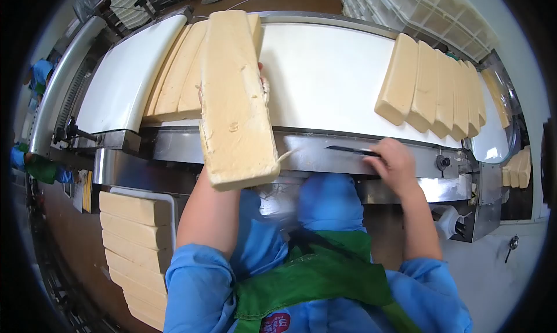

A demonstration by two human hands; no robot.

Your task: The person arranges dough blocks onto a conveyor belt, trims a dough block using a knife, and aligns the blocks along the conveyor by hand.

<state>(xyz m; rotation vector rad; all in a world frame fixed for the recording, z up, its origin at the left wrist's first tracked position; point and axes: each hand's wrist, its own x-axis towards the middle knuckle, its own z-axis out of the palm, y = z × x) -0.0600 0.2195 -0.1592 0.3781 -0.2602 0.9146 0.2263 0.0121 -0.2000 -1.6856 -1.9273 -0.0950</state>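
Observation:
My left hand (pixel 264 83) is mostly hidden beneath a long pale-yellow block (pixel 235 101) that looks like cheese. Its fingertips curl around the block's right side, holding it up over the conveyor's near edge, tilted toward me. The block's edges are rough, and a thin shaving (pixel 287 154) hangs off its lower right corner. Closed around the handle of a knife (pixel 346 150) is my right hand (pixel 397 162). The dark part of the knife points left toward the block; its far end is blurred and apart from the block.
A white conveyor belt (pixel 331 72) runs across in front, with a metal rail along it. Similar blocks (pixel 426 89) lie in a row at right, others (pixel 174 77) at left. More blocks (pixel 133 240) sit in a white tray at lower left. White crates (pixel 423 13) stand behind.

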